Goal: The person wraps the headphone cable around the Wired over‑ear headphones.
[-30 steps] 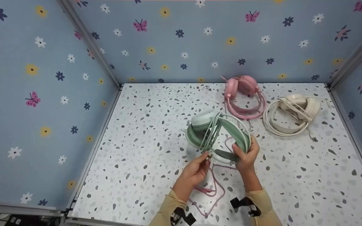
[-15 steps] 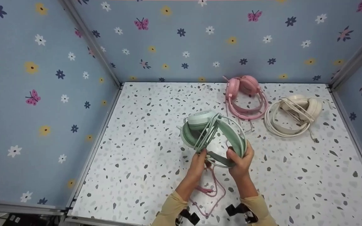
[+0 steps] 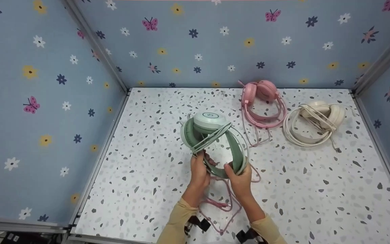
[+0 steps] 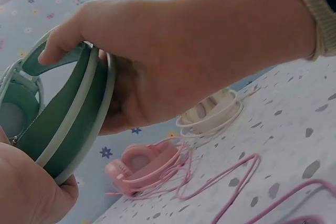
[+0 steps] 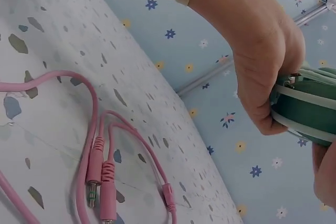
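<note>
Held just above the table is a green headset [image 3: 236, 154], its pale cable [image 3: 212, 137] bundled around the ear cups and band. My left hand [image 3: 199, 172] grips it near the lower ear cup and cable, with some fingers hidden behind. My right hand [image 3: 241, 180] holds the headband, thumb inside the band and fingers behind. In the left wrist view, the right hand [image 4: 136, 45] clasps the band from above and the left hand [image 4: 29, 187] shows at lower left. In the right wrist view, the left hand [image 5: 268, 66] grips the headset [image 5: 310, 103].
A pink headset [image 3: 265, 118] lies near the back wall, its pink cord [image 3: 230, 220] trailing under the hands toward the front, with plugs [image 5: 107, 198] at its end. Right of it rests a cream headset [image 3: 320, 112] with wrapped cable. Patterned panels [image 3: 195, 44] enclose the speckled table [image 3: 141, 162].
Both hands have carried the green headset left and turned it slightly. My left hand has shifted from pinching near the cable bundle to gripping the headset. The pink and cream headsets stay put.
</note>
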Available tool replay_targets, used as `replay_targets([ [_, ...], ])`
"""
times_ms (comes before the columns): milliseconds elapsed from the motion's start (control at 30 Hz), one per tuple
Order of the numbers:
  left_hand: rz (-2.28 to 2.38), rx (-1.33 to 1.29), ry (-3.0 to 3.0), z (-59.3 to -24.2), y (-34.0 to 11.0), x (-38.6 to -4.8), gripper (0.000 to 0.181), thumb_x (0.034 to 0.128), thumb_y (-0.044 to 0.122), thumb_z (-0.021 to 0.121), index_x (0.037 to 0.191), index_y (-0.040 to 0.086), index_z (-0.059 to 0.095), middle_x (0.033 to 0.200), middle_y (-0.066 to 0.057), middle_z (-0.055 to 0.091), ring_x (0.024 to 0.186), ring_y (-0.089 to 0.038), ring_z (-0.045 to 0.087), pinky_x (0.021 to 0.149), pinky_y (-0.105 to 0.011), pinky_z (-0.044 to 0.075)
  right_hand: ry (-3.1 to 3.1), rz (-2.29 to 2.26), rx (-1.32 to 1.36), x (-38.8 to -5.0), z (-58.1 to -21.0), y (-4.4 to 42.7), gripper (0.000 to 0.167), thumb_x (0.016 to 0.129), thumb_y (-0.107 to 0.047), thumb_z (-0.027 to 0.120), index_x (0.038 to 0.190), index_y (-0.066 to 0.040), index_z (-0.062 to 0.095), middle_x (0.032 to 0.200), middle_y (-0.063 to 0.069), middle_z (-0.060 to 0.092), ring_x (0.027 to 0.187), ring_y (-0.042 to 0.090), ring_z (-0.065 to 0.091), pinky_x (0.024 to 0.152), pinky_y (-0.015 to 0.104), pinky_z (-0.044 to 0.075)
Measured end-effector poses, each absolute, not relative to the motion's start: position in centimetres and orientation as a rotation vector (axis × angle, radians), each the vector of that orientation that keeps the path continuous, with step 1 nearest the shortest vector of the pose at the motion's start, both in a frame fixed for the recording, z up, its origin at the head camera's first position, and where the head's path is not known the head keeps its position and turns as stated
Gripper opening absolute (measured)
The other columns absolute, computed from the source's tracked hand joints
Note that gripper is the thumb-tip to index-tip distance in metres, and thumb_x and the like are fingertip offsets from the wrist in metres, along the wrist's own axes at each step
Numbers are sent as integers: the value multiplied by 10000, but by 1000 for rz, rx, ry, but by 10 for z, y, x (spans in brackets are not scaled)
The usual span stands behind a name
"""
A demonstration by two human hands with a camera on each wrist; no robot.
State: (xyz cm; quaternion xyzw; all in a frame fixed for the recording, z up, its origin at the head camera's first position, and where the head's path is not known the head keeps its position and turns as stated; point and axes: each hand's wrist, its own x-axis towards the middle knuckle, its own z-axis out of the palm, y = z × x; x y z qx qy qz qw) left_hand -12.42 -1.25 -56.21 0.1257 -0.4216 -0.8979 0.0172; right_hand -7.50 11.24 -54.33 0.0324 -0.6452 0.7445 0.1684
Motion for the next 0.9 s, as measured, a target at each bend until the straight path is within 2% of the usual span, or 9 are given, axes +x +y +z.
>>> replay_targets([
  [133,-2759,385,-1346,-566,-33,-141,191,1058,168,384,901,61,406,683,-16,404,550,-93,433,516,-242,448,-2132,2094,195,-78,-536,125,452,899,19,613,1274,136,390,1145,231,529,1057,407,538,888,350,449],
  [233,-2744,421,-1416,-570,-54,-161,206,1057,174,386,883,66,400,679,-10,397,541,-87,422,504,-231,428,-2219,2128,229,-84,-537,139,407,958,-27,554,1291,118,371,1218,270,490,1089,447,515,878,356,456],
  [400,-2694,537,-1577,-578,-94,-199,196,1067,187,351,930,53,393,703,-19,398,539,-107,409,498,-243,427,-2379,2167,232,-84,-543,159,231,997,-76,533,1176,61,486,1024,193,612,920,418,595,787,372,516],
  [533,-2647,646,-1669,-588,-119,-235,203,1070,236,353,957,72,388,705,-16,392,536,-120,397,502,-258,410,-2502,2156,341,-81,-554,171,166,997,-73,537,1097,60,534,915,181,632,824,417,609,720,378,529],
  [633,-2617,723,-1712,-598,-134,-259,275,1065,251,367,881,48,392,653,-11,391,507,-120,386,474,-262,386,-2541,2178,382,-80,-573,179,190,1005,-90,528,1079,85,537,906,223,622,804,445,599,686,365,525],
  [800,-2515,786,-1841,-613,-152,-291,396,1068,254,346,748,30,407,573,-15,406,432,-117,351,406,-262,323,-2593,2195,328,-76,-598,193,275,1011,-169,539,1094,93,527,928,261,611,830,421,616,743,483,523],
  [900,-2449,809,-1895,-617,-159,-307,407,1070,261,329,730,46,395,556,3,380,419,-101,313,400,-256,287,-2599,2193,270,-73,-602,199,315,1007,-210,550,1103,89,525,934,249,620,855,411,621,765,501,515],
])
